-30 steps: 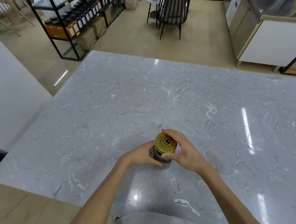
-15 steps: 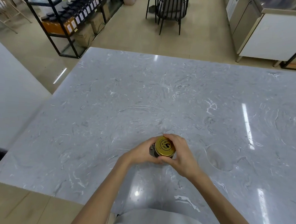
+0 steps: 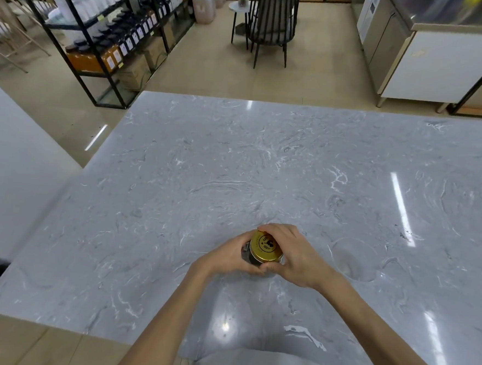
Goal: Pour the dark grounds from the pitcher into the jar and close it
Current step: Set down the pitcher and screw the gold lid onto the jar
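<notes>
A small glass jar (image 3: 246, 256) with dark contents stands on the grey marble table (image 3: 235, 167), near its front edge. A gold lid (image 3: 265, 246) with a black logo sits on top of the jar. My left hand (image 3: 224, 257) wraps the jar's body from the left. From the right, my right hand (image 3: 297, 257) grips the lid's rim with thumb and fingers. A clear, empty-looking pitcher (image 3: 354, 260) stands just right of my right hand; it is hard to make out against the marble.
A white counter (image 3: 12, 172) runs along the left side. Beyond the table are black shelves of bottles (image 3: 113, 39), a black chair (image 3: 274, 22) and a steel cabinet (image 3: 431, 58).
My right hand has turned around the lid, its fingers now further over the far rim. The jar stays in my left hand at about the same spot.
</notes>
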Demonstrator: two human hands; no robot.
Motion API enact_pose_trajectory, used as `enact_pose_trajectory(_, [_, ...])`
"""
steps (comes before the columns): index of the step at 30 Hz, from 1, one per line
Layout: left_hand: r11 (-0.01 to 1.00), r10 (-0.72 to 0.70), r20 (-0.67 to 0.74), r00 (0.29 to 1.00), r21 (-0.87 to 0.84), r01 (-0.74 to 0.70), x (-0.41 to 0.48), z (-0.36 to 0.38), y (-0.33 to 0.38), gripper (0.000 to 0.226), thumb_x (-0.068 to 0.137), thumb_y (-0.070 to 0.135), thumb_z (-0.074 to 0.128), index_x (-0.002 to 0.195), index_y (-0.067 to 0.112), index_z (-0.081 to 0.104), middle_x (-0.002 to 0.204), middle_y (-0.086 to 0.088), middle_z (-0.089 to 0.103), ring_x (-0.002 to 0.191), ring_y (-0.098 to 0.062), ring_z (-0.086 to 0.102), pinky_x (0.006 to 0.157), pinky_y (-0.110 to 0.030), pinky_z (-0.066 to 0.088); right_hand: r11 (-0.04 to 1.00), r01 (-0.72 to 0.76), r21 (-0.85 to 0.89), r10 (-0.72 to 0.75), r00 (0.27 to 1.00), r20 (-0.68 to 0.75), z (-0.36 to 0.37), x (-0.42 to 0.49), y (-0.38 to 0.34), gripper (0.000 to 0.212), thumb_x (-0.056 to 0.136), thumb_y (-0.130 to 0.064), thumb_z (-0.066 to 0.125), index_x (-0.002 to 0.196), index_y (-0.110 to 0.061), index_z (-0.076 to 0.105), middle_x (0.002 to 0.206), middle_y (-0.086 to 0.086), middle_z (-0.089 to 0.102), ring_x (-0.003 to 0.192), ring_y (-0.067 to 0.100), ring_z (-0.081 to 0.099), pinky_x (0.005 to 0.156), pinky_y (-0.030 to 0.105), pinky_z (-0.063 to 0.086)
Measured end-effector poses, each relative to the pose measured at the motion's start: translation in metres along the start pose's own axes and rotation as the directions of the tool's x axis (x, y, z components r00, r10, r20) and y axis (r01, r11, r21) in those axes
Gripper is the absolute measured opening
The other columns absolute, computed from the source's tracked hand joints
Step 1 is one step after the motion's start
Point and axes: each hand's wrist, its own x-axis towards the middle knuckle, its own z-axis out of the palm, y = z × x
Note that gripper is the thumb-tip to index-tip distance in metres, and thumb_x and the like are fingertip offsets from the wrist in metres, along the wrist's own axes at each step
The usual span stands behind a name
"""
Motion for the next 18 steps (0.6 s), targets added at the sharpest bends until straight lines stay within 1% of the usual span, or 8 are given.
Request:
enact_pose_trajectory(2, [1.0, 0.005, 0.002, 1.0, -0.008, -0.005, 0.0, 0.001, 0.0, 0.085, 0.072, 0.025, 0.095, 0.143, 0.04, 0.05, 0.137, 0.014, 0.064, 0.126, -0.003, 0.061, 0.106, -0.027, 0.051, 0.991, -0.013, -0.131, 0.024, 0.996, 0.08, -0.01, 0.002, -0.009, 0.092, 0.082, -0.071, 0.053, 0.154, -0.025, 0.017, 0.161, -0.004, 0.018, 0.148, 0.02, 0.007, 0.122, 0.043, 0.011])
enact_pose_trajectory(3, [1.0, 0.003, 0.001, 1.0, -0.014, -0.003, -0.001, 0.002, -0.001, 0.088, 0.072, 0.027, 0.095, 0.146, 0.039, 0.048, 0.139, 0.012, 0.063, 0.128, -0.006, 0.061, 0.107, -0.032, 0.052, 0.984, -0.016, -0.176, 0.028, 0.997, 0.066, -0.014, 0.005, -0.017, 0.093, 0.084, -0.076, 0.039, 0.156, -0.026, 0.008, 0.165, -0.006, 0.004, 0.15, 0.018, -0.008, 0.123, 0.045, 0.0])
enact_pose_trajectory(5, [1.0, -0.016, -0.008, 1.0, -0.006, 0.016, -0.002, 0.004, -0.002, 0.095, 0.072, 0.034, 0.094, 0.152, 0.036, 0.042, 0.147, 0.011, 0.058, 0.135, -0.01, 0.056, 0.112, -0.038, 0.049, 0.968, -0.018, -0.252, -0.009, 0.994, -0.105, -0.021, 0.017, -0.036, 0.085, 0.09, -0.074, 0.018, 0.157, -0.023, 0.0, 0.164, -0.006, -0.009, 0.148, 0.018, -0.022, 0.121, 0.046, -0.011])
enact_pose_trajectory(8, [1.0, -0.018, -0.01, 1.0, 0.015, 0.018, -0.002, 0.005, -0.002, 0.094, 0.076, 0.03, 0.093, 0.154, 0.03, 0.041, 0.153, 0.006, 0.053, 0.14, -0.012, 0.051, 0.117, -0.04, 0.045, 0.933, -0.061, -0.356, -0.07, 0.937, -0.343, -0.019, 0.043, -0.058, 0.075, 0.098, -0.063, 0.008, 0.157, -0.016, 0.005, 0.165, 0.0, -0.004, 0.15, 0.024, -0.016, 0.121, 0.046, -0.011])
enact_pose_trajectory(10, [0.999, -0.006, -0.016, 1.0, 0.052, 0.007, -0.002, 0.006, 0.0, 0.083, 0.079, 0.022, 0.091, 0.15, 0.021, 0.047, 0.148, 0.0, 0.059, 0.136, -0.015, 0.055, 0.114, -0.043, 0.047, 0.902, -0.095, -0.421, -0.048, 0.948, -0.315, -0.002, 0.054, -0.059, 0.071, 0.1, -0.058, 0.007, 0.156, -0.015, 0.005, 0.164, 0.003, -0.003, 0.151, 0.028, -0.01, 0.122, 0.048, -0.008])
enact_pose_trajectory(12, [0.993, 0.021, -0.039, 0.999, 0.116, -0.016, -0.002, 0.008, 0.003, 0.077, 0.083, 0.017, 0.087, 0.15, 0.016, 0.048, 0.15, -0.004, 0.056, 0.138, -0.018, 0.053, 0.115, -0.041, 0.045, 0.883, -0.156, -0.442, 0.068, 0.975, -0.21, 0.025, 0.054, -0.048, 0.067, 0.101, -0.054, 0.01, 0.157, -0.018, 0.004, 0.165, 0.003, 0.002, 0.151, 0.028, -0.005, 0.122, 0.05, -0.006])
enact_pose_trajectory(15, [0.988, 0.059, -0.058, 0.997, 0.146, -0.05, -0.001, 0.009, 0.006, 0.077, 0.086, 0.015, 0.085, 0.152, 0.016, 0.045, 0.152, 0.004, 0.048, 0.141, -0.014, 0.047, 0.115, -0.026, 0.039, 0.892, -0.224, -0.392, 0.165, 0.97, -0.177, 0.043, 0.054, -0.033, 0.064, 0.1, -0.052, 0.009, 0.156, -0.021, 0.013, 0.162, 0.002, 0.022, 0.151, 0.026, 0.006, 0.122, 0.048, 0.0])
enact_pose_trajectory(18, [0.988, 0.037, -0.064, 0.997, 0.151, -0.027, 0.001, 0.009, 0.003, 0.068, 0.09, 0.011, 0.08, 0.15, 0.013, 0.047, 0.148, -0.003, 0.055, 0.135, -0.015, 0.052, 0.112, -0.03, 0.044, 0.89, -0.245, -0.386, 0.171, 0.961, -0.216, 0.047, 0.056, -0.034, 0.063, 0.099, -0.045, 0.011, 0.152, -0.018, 0.029, 0.148, 0.002, 0.048, 0.139, 0.027, 0.039, 0.115, 0.046, 0.026])
